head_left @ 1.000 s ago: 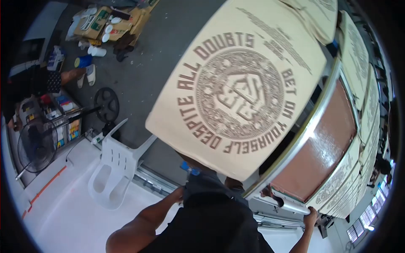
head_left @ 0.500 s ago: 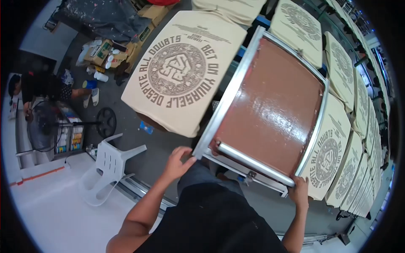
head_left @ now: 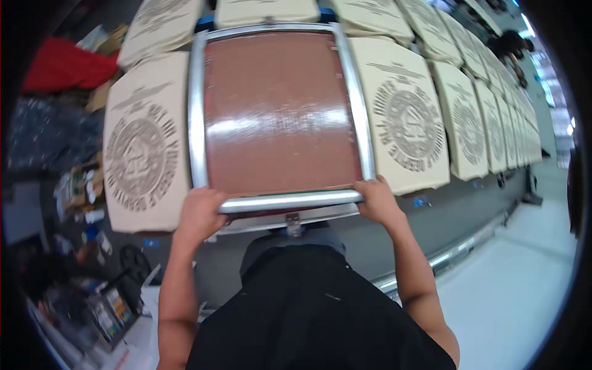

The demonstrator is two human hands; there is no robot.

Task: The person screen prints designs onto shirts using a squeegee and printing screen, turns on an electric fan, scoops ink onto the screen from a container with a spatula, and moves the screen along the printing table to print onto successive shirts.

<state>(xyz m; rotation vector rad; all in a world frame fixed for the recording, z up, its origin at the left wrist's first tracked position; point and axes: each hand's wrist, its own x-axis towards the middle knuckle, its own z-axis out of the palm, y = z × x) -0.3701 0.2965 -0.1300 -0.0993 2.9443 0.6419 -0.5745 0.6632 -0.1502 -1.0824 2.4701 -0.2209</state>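
A screen-printing frame (head_left: 197, 117) lies in front of me, its silver bars around a mesh (head_left: 280, 160) coated reddish brown and shining with reflected light. My left hand (head_left: 202, 213) is closed on the frame's near left corner. At the near right corner, my right hand (head_left: 377, 200) grips the frame, its thumb side against the bar. A metal bracket (head_left: 293, 223) sits below the near bar. To the left is a cream shirt (head_left: 145, 154) with a round brown print and lettering; a similar cream shirt (head_left: 404, 117) lies to the right. Whatever is under the mesh is hidden.
More printed shirts (head_left: 465, 123) run in rows to the right and behind the frame. A red cloth (head_left: 68, 65) and cardboard boxes (head_left: 77, 188) are at left. A dark-clothed person (head_left: 510, 49) is at the far right. Grey floor (head_left: 333, 265) shows below the shirts.
My view has turned right, so the frame now appears straight ahead. My left hand, its fingers apart at the corner before, has closed on the frame. My right hand stays at its corner.
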